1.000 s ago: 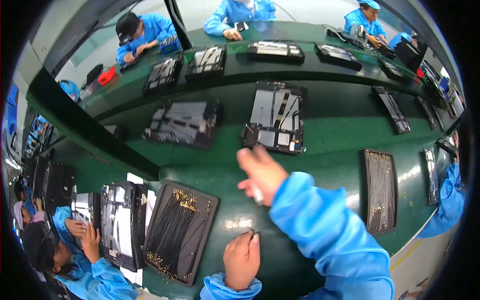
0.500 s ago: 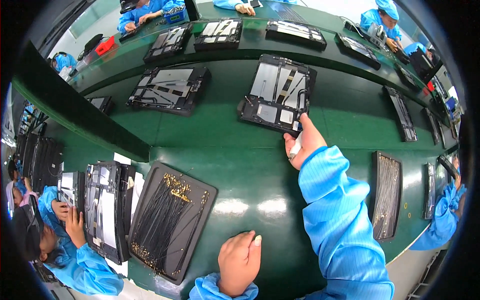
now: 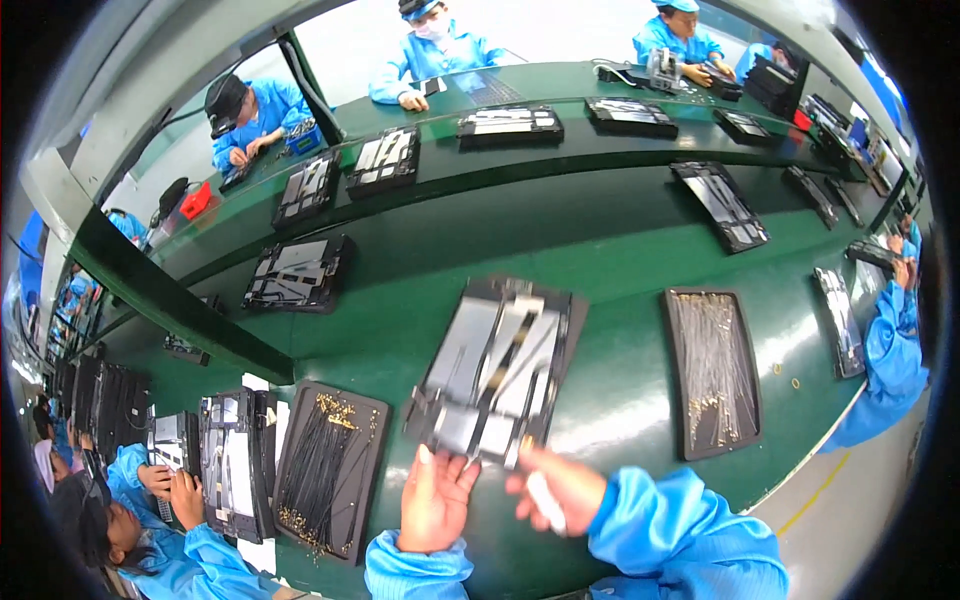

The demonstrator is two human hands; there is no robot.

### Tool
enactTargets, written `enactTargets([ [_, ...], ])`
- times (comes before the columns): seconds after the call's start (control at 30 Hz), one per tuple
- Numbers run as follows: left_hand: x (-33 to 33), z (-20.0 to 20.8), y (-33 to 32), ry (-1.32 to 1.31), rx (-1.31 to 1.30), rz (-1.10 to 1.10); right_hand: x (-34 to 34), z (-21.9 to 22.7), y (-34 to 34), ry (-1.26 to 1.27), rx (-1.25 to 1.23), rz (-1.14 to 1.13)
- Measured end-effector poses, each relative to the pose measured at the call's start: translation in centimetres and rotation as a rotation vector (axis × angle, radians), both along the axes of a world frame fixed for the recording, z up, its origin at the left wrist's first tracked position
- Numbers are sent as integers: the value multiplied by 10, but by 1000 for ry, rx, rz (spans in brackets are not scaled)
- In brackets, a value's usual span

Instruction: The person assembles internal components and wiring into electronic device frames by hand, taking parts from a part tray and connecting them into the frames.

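Note:
A thick, black-framed opened tablet (image 3: 505, 365) with silver panels and dark ribbon cables lies tilted in front of me, slightly blurred. My right hand (image 3: 565, 490) grips its near right corner. A small white object (image 3: 546, 503), its kind unclear, is tucked in the same hand. Palm up, my left hand (image 3: 437, 500) is at the tablet's near edge with its thumb and fingers apart. Its fingertips reach the edge; whether they bear any weight I cannot tell.
A dark tray (image 3: 377, 470) of black cables with gold ends sits left, beside a stack of opened tablets (image 3: 232, 465). Another cable tray (image 3: 742, 400) lies right. A green post (image 3: 190, 300) slants across the left. Tablets line the far belt (image 3: 480, 190). A co-worker's hands (image 3: 180, 490) work at left.
My right hand has drawn the opened tablet from the far belt toward me. My left hand has turned from loosely curled to palm up and met its near edge. The view has shifted.

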State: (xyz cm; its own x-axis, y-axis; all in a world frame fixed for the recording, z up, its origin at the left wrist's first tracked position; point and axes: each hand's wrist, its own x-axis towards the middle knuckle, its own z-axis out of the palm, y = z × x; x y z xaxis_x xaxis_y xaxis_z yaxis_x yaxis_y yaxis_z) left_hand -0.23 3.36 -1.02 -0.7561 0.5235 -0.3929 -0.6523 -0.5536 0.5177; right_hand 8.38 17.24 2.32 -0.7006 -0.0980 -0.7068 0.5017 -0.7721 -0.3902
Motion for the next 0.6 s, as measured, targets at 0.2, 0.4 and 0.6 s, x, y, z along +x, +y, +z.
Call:
enactTargets([
  [0.2, 27, 20, -6, 167, -197, -164, 70, -22, -31, 162, 106, 677],
  [0.4, 33, 39, -12, 266, -474, -441, 99, -32, -33, 525, 159, 1031],
  [0.6, -18, 16, -26, 1219, -1547, 277, 89, -44, -23, 470, 144, 755],
])
